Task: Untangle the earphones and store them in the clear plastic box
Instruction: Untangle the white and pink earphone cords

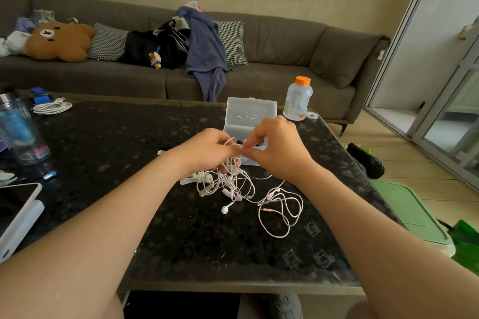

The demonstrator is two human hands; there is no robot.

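Both hands raised over mid-counter. Left hand (207,149) grips a bunch of the tangled white-and-pink wired earphones (233,184). Right hand (277,149) pinches a strand at the tangle's top. Lower loops lie on the dark speckled counter (129,150), trailing toward its right edge. Open clear plastic box (250,111) sits just behind the hands, near the far right corner, beside an orange-capped translucent bottle (297,98). Open stretch of counter between tangle and near edge.

Both bare forearms reach forward and converge at centre. I note the left hand (207,149) with fingers curled, gripping the earphones (234,184). The right hand (281,153), knuckles up, pinches a strand between thumb and forefinger. Fingertips nearly meet.
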